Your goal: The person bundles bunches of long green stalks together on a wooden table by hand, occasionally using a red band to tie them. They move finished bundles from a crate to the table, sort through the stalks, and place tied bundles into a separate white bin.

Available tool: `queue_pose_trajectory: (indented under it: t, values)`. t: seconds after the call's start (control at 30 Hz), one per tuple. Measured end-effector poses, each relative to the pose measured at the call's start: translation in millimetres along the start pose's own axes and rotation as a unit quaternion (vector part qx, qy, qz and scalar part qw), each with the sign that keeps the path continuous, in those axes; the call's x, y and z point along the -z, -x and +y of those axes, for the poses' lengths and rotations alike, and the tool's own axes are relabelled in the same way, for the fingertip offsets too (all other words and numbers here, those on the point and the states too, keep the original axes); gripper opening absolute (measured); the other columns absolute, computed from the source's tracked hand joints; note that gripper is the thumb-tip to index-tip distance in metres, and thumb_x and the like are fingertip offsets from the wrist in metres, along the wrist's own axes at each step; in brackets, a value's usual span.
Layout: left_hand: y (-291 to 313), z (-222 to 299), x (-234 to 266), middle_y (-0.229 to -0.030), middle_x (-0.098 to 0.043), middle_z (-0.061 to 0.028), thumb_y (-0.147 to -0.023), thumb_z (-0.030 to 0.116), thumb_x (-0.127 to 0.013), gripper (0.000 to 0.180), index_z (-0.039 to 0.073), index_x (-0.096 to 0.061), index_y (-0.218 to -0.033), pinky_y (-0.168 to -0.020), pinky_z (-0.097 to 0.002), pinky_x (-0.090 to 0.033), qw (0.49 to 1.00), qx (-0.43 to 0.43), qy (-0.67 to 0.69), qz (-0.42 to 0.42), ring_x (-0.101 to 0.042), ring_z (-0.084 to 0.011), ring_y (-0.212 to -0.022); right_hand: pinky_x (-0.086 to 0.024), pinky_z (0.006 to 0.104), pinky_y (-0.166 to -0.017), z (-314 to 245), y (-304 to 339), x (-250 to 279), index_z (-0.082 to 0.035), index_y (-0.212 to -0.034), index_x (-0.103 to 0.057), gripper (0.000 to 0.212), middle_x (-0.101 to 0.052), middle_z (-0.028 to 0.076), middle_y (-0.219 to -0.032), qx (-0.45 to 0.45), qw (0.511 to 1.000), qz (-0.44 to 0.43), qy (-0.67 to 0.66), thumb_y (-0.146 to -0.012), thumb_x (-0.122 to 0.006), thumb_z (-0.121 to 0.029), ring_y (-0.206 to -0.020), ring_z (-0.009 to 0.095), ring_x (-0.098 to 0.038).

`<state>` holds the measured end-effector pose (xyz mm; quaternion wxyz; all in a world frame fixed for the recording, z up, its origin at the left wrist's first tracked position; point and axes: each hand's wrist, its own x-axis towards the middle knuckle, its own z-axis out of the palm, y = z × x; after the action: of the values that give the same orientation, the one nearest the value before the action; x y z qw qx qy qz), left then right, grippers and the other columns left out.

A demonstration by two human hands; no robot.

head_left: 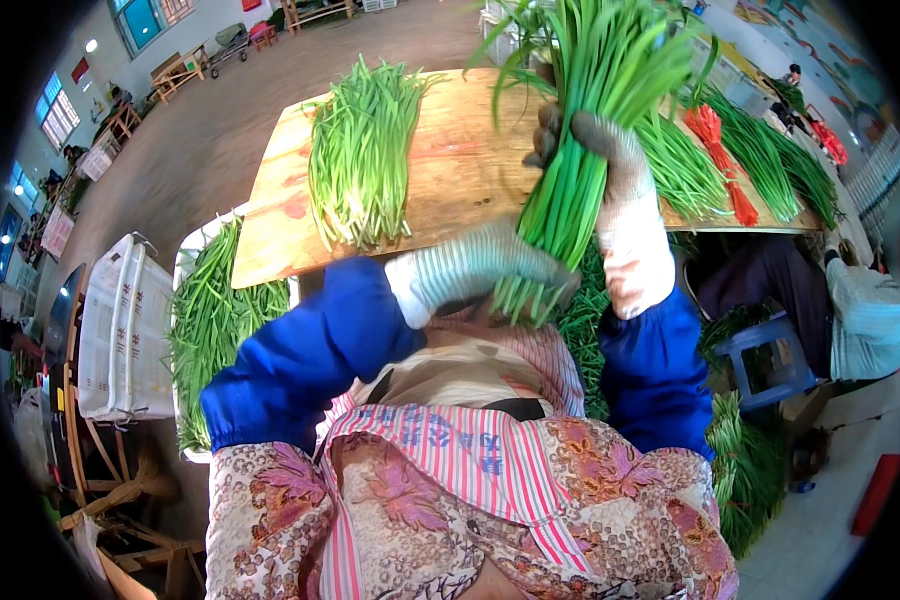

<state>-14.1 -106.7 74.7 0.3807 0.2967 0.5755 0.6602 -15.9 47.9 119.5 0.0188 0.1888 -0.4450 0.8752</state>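
A thick bunch of garlic chives (568, 195) is held tilted in front of me, its leafy tips pointing up and away. My right hand (612, 150), in a dark-palmed work glove, is closed round the middle of the bunch. Lower down, my left hand (530, 262), gloved and slightly blurred, wraps round the pale cut ends; its fingertips are partly hidden. A second pile of garlic chives (362, 160) lies flat on the wooden board (455, 130), left of the bunch. Loose chives (675, 160) lie on the board's right side, beside a bundle of red ties (720, 160).
At my left a white crate (185, 245) holds more chives, with stacked white crates (125, 330) beyond it. More chives (785, 165) lie along the right side. A blue plastic stool (765, 360) stands at right, near a person's sleeve (867, 320). Chives (745, 480) stand low at my right.
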Motion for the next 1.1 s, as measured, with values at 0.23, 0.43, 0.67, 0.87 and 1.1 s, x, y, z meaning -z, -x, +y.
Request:
queue_pose_trajectory:
  t: [0.23, 0.43, 0.67, 0.87, 1.1]
  values:
    - [-37.6, 95.2, 13.2, -0.109, -0.055, -0.0071, -0.064, 0.019, -0.08, 0.074, 0.001, -0.041, -0.124, -0.086, -0.0281, -0.045, 0.978, -0.204, -0.045, 0.023, -0.053, -0.0159, -0.101, -0.052, 0.0305, -0.066, -59.8, -56.2, -14.2, -0.001, -0.101, -0.059, 0.029, -0.062, 0.007, -0.083, 0.145, 0.971, -0.035, 0.189, -0.077, -0.063, -0.016, -0.073, 0.017, -0.062]
    - [-77.1, 103.1, 39.4, -0.122, -0.049, -0.01, -0.06, 0.009, -0.083, 0.097, 0.002, -0.022, -0.136, -0.094, -0.0291, -0.042, 0.954, -0.274, -0.086, 0.09, -0.049, -0.0194, -0.112, -0.05, 0.0289, -0.072, -58.4, -79.0, 4.2, -0.003, -0.105, -0.058, 0.031, -0.061, 0.005, -0.091, 0.152, 0.964, -0.063, 0.208, -0.077, -0.064, -0.014, -0.081, 0.015, -0.06]
    - [-105.0, 44.1, 69.5, -0.117, -0.053, -0.0123, -0.059, 0.019, -0.084, 0.098, 0.004, -0.024, -0.135, -0.095, -0.0317, -0.041, 0.952, -0.184, -0.18, 0.163, -0.051, -0.0221, -0.11, -0.048, 0.0291, -0.076, 6.6, -80.1, 65.1, -0.001, -0.102, -0.059, 0.029, -0.061, 0.004, -0.092, 0.165, 0.963, 0.015, 0.213, -0.076, -0.065, -0.012, -0.084, 0.014, -0.057]
    - [-99.6, 75.0, 55.4, -0.112, -0.054, -0.0075, -0.065, 0.028, -0.081, 0.085, 0.002, -0.034, -0.131, -0.09, -0.03, -0.043, 0.942, -0.223, -0.217, 0.128, -0.052, -0.0163, -0.104, -0.047, 0.0294, -0.076, -16.8, -76.9, 37.3, 0.0, -0.097, -0.062, 0.022, -0.063, 0.006, -0.088, 0.168, 0.973, 0.077, 0.142, -0.079, -0.061, -0.013, -0.083, 0.016, -0.059]
    - [-84.0, 88.9, 54.6, -0.09, -0.061, -0.0038, -0.076, 0.015, -0.07, 0.03, 0.002, -0.058, -0.101, -0.073, -0.027, -0.048, 0.98, -0.123, -0.131, 0.083, -0.059, -0.0135, -0.081, -0.048, 0.0313, -0.083, -20.8, -94.2, 35.0, -0.001, -0.108, -0.058, 0.036, -0.062, 0.008, -0.1, 0.168, 0.961, -0.022, 0.22, -0.081, -0.064, -0.025, -0.092, 0.018, -0.06]
